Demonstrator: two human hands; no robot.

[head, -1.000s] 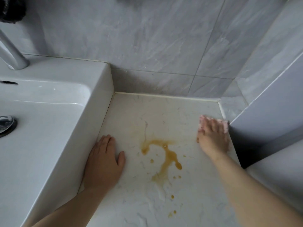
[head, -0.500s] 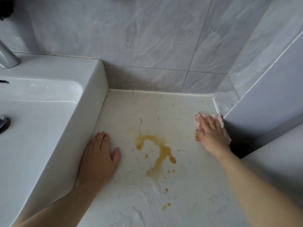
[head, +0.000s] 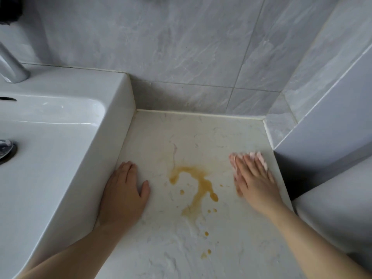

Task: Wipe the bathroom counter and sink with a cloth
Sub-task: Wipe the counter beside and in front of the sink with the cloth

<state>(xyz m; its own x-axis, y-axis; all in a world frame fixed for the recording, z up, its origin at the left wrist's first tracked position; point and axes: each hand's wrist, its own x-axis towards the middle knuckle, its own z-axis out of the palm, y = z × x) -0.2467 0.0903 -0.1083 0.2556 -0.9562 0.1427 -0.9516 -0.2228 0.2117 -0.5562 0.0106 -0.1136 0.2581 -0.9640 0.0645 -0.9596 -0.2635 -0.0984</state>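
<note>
Now right hand (head: 255, 184) fingers (head: 244, 166), straight, press pink cloth (head: 259, 156); left hand (head: 122, 196) lies flat on counter (head: 201, 133).

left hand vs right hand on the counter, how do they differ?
1. The left hand lies bare on the counter; the right hand presses a pink cloth.
2. The left hand is against the sink wall; the right hand is near the counter's right edge.
3. The left hand looks sharp; the right hand is blurred.
Shared: both are flat, palm down, flanking the orange stain, neither on it.
</note>
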